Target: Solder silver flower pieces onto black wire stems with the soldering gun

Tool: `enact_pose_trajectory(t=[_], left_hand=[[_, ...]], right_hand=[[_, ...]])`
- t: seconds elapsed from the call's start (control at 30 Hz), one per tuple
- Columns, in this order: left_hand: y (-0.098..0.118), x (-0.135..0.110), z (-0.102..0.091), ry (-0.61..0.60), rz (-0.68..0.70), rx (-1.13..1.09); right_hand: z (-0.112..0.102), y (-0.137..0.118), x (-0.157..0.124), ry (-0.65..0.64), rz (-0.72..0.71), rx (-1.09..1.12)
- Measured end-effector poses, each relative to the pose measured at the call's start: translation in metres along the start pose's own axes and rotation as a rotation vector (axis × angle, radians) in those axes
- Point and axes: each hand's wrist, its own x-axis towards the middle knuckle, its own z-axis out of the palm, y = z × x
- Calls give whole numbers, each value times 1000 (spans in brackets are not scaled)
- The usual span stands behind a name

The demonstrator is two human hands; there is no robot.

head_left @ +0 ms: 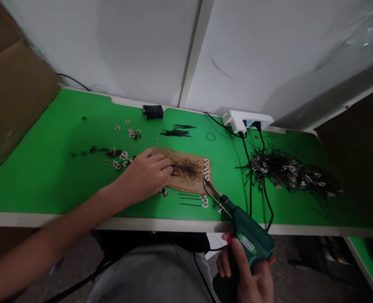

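My left hand [147,174] rests on a scorched brown board [186,170] on the green table [47,168], fingers curled and pinched on something small and dark I cannot make out. My right hand [246,273] grips a green soldering gun [251,240] below the table's front edge. The gun's metal tip [207,185] points at a row of small white parts [206,167] along the board's right edge. Thin black wire pieces [189,200] lie just in front of the board.
A heap of finished black-wired parts [284,170] lies at the right. A white power strip [246,121] with black cords sits at the back. Loose white parts [121,155], black wire bundles [153,111] and cut wires [177,132] lie scattered. Cardboard [12,92] stands left.
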Motion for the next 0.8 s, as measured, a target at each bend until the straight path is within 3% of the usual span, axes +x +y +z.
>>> enact_pose_trajectory(t=[0.17, 0.33, 0.53, 0.8], left_hand=[[-1, 3, 1, 24, 35, 17], [5, 7, 2, 54, -33, -81], [23, 27, 15, -89, 15, -223], [32, 44, 27, -156, -40, -425]], right_hand=[[0, 1, 1, -11, 8, 0], [0, -4, -2, -16, 64, -7], [3, -6, -2, -11, 72, 7], [2, -1, -4, -3, 119, 49]])
